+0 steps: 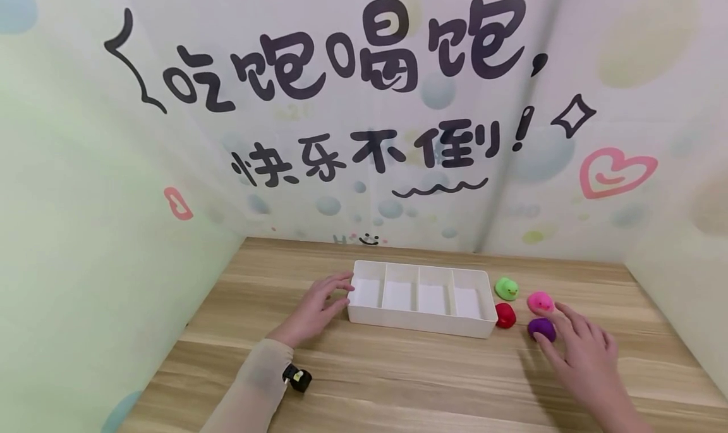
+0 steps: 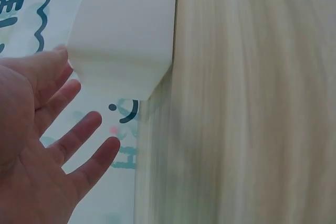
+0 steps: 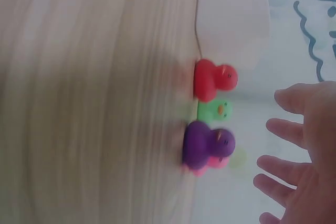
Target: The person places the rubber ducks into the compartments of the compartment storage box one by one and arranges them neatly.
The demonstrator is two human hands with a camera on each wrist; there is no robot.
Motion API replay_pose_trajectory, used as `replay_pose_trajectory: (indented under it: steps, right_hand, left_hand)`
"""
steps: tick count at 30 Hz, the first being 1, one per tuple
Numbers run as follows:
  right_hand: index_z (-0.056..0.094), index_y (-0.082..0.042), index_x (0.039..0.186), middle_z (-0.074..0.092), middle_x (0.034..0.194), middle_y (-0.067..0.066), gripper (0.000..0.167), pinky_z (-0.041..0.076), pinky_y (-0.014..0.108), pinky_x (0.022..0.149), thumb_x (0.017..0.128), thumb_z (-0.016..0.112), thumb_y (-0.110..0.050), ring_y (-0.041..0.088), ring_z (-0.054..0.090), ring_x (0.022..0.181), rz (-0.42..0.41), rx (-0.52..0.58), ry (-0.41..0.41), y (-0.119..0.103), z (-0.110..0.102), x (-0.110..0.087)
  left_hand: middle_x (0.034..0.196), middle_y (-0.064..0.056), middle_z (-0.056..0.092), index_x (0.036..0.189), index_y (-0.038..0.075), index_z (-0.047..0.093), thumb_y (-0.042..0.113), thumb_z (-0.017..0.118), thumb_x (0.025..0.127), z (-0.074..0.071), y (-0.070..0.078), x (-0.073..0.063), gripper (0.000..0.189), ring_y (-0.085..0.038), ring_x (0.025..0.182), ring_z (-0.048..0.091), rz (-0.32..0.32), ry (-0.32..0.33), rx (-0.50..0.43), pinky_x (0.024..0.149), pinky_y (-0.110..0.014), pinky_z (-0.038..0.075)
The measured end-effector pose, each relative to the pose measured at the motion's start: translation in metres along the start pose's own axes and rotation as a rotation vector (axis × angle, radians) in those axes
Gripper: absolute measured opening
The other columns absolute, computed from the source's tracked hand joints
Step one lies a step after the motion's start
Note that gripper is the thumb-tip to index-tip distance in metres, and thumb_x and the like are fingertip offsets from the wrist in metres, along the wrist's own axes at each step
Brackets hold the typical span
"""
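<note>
A white box (image 1: 421, 324) with several compartments in a row stands on the wooden table. At its left end is my left hand (image 1: 315, 310), fingertips right at the rim; the left wrist view shows the fingers spread, thumb by the box's corner. Right of the box sit small rubber ducks: a green duck (image 1: 506, 288), a red duck (image 1: 505, 315) close to the box, a pink duck (image 1: 539, 301) and a purple duck (image 1: 543, 329). Over the pink and purple ones reaches my right hand (image 1: 588, 354). Its fingers are apart and hold nothing in the right wrist view (image 3: 310, 150).
Behind the table (image 1: 398, 389) hangs a white printed curtain (image 1: 341, 123) with large black characters. A pale green wall (image 1: 102, 243) rises at the left. On the left sleeve sits a small black camera (image 1: 298, 377).
</note>
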State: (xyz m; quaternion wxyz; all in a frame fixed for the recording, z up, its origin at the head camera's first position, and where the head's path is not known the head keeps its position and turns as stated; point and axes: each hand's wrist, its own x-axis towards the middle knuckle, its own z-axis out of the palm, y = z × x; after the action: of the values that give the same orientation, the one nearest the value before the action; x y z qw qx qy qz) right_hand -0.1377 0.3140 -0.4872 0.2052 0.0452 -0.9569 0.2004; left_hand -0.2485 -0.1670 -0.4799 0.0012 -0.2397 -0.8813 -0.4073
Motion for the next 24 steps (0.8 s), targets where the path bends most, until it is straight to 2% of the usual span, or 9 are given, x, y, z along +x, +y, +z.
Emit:
replay_pose_trajectory:
  steps: [4,9,17,24]
  right_hand:
    - [0.059,-0.008,0.136,0.049,0.145,0.032,0.041,0.018,0.080,0.099,0.099,0.069,-0.024,0.061,0.040,0.122,0.004,-0.007,-0.007,0.010,-0.003,-0.001]
    - [0.058,-0.005,0.138,0.050,0.143,0.032,0.049,0.017,0.082,0.099,0.097,0.072,-0.027,0.061,0.040,0.121,0.020,-0.015,-0.034,0.018,-0.002,-0.002]
    - [0.059,-0.006,0.137,0.053,0.140,0.031,0.049,0.020,0.080,0.096,0.094,0.075,-0.024,0.059,0.041,0.122,0.035,-0.015,-0.039,0.018,0.000,0.002]
    - [0.060,-0.006,0.136,0.052,0.141,0.032,0.048,0.021,0.080,0.095,0.094,0.075,-0.024,0.059,0.041,0.122,0.056,-0.022,-0.058,0.020,0.001,0.004]
  left_hand:
    - [0.160,-0.003,0.048,0.122,0.014,0.066,0.015,0.064,0.103,-0.003,-0.005,0.001,0.020,-0.034,0.143,0.046,0.023,-0.023,-0.018,0.109,-0.058,0.046]
    - [0.157,-0.003,0.050,0.118,0.012,0.066,0.015,0.067,0.101,-0.005,-0.011,0.000,0.018,-0.033,0.127,0.056,0.024,-0.036,-0.070,0.101,-0.058,0.050]
    - [0.156,0.001,0.051,0.116,0.018,0.067,0.021,0.069,0.100,-0.004,-0.014,0.004,0.016,-0.027,0.118,0.058,0.032,-0.032,-0.090,0.096,-0.052,0.050]
    - [0.155,-0.002,0.050,0.116,0.014,0.066,0.017,0.071,0.098,-0.006,-0.014,0.009,0.018,-0.027,0.113,0.059,0.053,-0.048,-0.076,0.092,-0.051,0.052]
